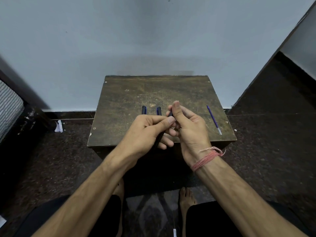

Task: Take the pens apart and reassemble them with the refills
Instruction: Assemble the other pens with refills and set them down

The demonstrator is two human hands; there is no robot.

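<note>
I see a slim dark plastic pen (159, 136) held above the worn brown wooden table (119, 100), its barrel gripped in my left hand (147, 132) while my right hand (188, 127) pinches its upper end. A blue refill (213, 119) lies well right; two dark pens (151, 110) sit just behind.

One head-worn camera looks steeply down, close over the table (119, 103).

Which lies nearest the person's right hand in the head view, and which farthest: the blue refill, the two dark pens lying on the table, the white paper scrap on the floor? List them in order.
From the right hand:
1. Nearer dark pen, just left of the hands on the table.
2. Second dark pen, further left.
3. Blue refill, on the table's right side; too close to the second pen to rank surely.
4. White paper scrap, on the floor far left.
</note>
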